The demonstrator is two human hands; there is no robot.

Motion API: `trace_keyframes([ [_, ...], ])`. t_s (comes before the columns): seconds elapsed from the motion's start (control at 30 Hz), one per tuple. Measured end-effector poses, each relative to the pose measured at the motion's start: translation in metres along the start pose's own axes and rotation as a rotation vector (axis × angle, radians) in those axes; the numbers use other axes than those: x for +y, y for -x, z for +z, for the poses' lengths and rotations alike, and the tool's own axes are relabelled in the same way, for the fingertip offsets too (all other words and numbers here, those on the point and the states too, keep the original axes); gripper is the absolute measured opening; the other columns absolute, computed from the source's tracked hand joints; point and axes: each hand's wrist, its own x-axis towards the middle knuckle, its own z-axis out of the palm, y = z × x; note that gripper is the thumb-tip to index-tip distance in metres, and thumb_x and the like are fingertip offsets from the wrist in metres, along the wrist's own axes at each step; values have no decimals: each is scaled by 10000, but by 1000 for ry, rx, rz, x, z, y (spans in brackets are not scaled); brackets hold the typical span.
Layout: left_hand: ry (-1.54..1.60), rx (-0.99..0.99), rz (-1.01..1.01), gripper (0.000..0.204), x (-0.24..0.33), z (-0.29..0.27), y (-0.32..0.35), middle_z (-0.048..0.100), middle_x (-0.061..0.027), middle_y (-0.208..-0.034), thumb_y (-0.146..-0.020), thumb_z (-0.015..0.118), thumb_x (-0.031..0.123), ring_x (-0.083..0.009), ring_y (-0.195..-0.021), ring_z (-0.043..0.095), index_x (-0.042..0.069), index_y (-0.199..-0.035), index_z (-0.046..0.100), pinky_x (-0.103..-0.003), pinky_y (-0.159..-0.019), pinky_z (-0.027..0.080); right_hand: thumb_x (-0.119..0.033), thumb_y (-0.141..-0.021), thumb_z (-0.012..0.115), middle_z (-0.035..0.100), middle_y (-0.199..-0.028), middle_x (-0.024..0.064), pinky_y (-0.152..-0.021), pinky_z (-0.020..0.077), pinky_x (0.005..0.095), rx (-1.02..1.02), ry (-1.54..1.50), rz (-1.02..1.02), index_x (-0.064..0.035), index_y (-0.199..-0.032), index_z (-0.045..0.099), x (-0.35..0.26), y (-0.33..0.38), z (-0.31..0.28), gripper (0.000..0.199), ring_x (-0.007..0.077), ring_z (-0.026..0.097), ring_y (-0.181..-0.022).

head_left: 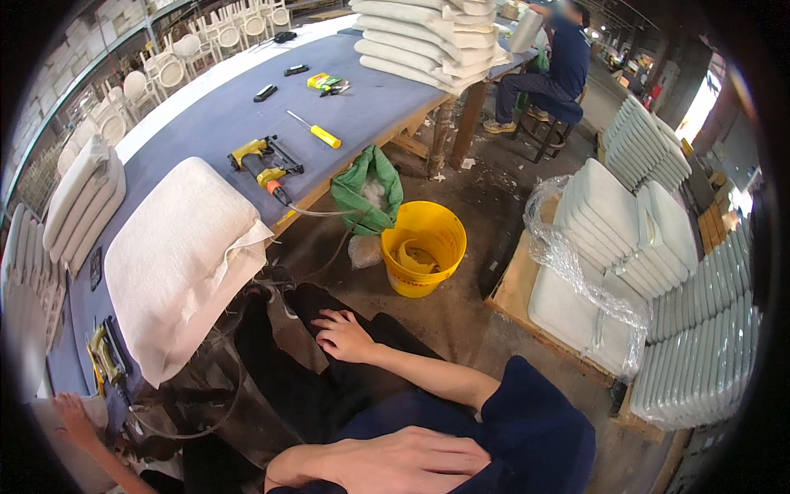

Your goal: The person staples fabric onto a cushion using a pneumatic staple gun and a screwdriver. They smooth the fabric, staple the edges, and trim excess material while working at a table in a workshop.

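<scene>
My right hand (344,335) lies flat on my black trouser leg (288,387), fingers spread and holding nothing; its bare forearm runs back to a dark blue sleeve (539,424). My left hand (399,461) rests at the bottom edge on dark blue cloth, fingers pointing right, empty. A white seat cushion (177,255) overhangs the near edge of the blue-topped table (214,123), just left of my knee. A yellow pneumatic stapler (262,165) with a hose lies beyond the cushion.
A yellow bucket (424,247) and a green bag (368,191) stand on the floor by the table. White cushions are stacked on a pallet (625,247) at right and on the table (428,41). A yellow screwdriver (315,130) lies there. Another hand (70,412) shows at lower left. A person (559,58) sits far back.
</scene>
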Motion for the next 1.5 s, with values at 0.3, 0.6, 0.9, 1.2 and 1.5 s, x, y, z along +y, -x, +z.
trace_keyframes([
  [0.3,-145,130,93,555,13,-24,-4,732,-203,-1067,-1076,605,536,-396,-1016,705,-9,-1130,694,-457,-910,541,-252,-956,713,715,-1418,29,-1148,411,556,52,-15,41,-166,-985,796,1,-3,-4,122,303,522,-1468],
  [0.6,-1023,887,-172,253,85,-57,145,735,-90,-1116,-997,761,305,-353,-1120,695,86,-1122,735,-498,-1010,519,-93,-996,690,766,-1274,146,-1052,527,436,60,-588,298,-70,-1035,799,-7,-46,-49,118,321,696,-1227],
  [0.9,-1910,1587,-1136,759,106,-30,275,488,-144,-1624,-741,924,264,-434,-1595,318,245,-1454,667,-690,-1290,140,-184,-943,711,621,-1500,180,-1180,392,543,332,-112,-273,-39,-1295,688,-73,-237,-148,381,439,538,-1396],
  [1.2,-2310,1526,-819,810,34,-147,301,575,-30,-1581,-679,762,71,-277,-1428,503,351,-1436,709,-580,-1211,238,-326,-1023,675,614,-1512,167,-1149,400,586,272,-23,-316,-116,-1252,751,-37,-366,-110,320,400,532,-1407],
  [1.5,-2135,1653,-622,504,51,-182,256,725,65,-1444,-795,716,18,-195,-1410,584,281,-1211,822,-554,-1209,260,-317,-993,737,659,-1341,144,-1000,549,442,283,-11,53,-118,-1342,684,116,-413,-133,405,367,664,-1185],
])
